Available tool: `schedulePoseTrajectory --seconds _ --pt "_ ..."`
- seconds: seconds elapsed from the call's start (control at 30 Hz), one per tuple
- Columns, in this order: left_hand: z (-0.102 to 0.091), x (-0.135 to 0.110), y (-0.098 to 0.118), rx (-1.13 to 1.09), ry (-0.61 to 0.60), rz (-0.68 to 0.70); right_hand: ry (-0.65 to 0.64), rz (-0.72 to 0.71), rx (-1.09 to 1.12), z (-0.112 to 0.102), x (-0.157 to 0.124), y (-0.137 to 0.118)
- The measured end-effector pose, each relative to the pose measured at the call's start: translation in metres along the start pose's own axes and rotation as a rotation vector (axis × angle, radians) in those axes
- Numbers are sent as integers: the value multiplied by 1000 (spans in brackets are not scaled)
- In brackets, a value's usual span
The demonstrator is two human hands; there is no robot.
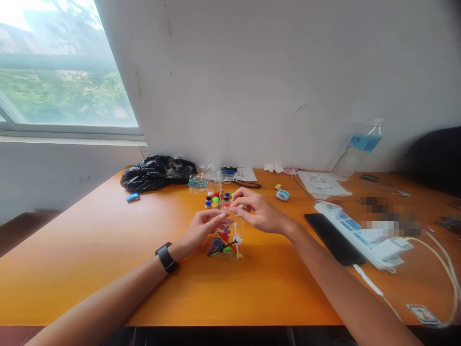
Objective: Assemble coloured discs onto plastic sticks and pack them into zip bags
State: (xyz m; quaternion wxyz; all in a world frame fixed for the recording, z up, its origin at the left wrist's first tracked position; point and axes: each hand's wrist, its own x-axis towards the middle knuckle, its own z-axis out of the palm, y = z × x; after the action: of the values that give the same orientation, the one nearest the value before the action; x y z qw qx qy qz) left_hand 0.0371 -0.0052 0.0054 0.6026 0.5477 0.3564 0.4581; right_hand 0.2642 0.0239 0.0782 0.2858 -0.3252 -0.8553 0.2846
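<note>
A small clear plastic bag point(230, 250) of colourful plastic pieces is in front of me at the middle of the table. White, black, red, blue, green and yellow parts show through its film. My left hand point(205, 227) pinches the bag's upper part from the left, a black watch on that wrist. From the right, my right hand point(257, 210) has thumb and fingertips closed at the bag's top edge, close to the left fingertips. Just behind the hands stand several small coloured round pieces point(216, 198), partly covered by my fingers.
At the back lie a black plastic bag point(154, 174), clear packaging point(211, 170), eyeglasses point(248, 184) and a small blue packet point(133, 197). On the right are a round white container point(283, 195), a phone point(333, 240), a white power strip point(355, 235) with cables, and a water bottle point(358, 151).
</note>
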Motion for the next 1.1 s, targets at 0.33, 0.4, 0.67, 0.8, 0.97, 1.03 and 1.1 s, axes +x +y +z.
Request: schedulePoseTrajectory --seconds 0.33,0.4,0.67,0.8,0.97,1.03,1.1 --pt "-3 4 -3 -14 96 19 258 101 449 51 -18 50" --pt "-9 7 -2 -21 126 45 281 113 480 56 -17 50" --pt "-15 9 -2 86 143 137 307 221 536 46 -15 55" --pt "-14 9 -4 74 142 148 326 203 539 41 -14 61" --pt "-15 10 -6 78 130 118 298 246 517 44 -15 63" --pt "-15 10 -5 71 125 99 324 253 526 43 -15 61" --pt "-16 10 -4 73 114 95 347 250 548 42 -16 59"
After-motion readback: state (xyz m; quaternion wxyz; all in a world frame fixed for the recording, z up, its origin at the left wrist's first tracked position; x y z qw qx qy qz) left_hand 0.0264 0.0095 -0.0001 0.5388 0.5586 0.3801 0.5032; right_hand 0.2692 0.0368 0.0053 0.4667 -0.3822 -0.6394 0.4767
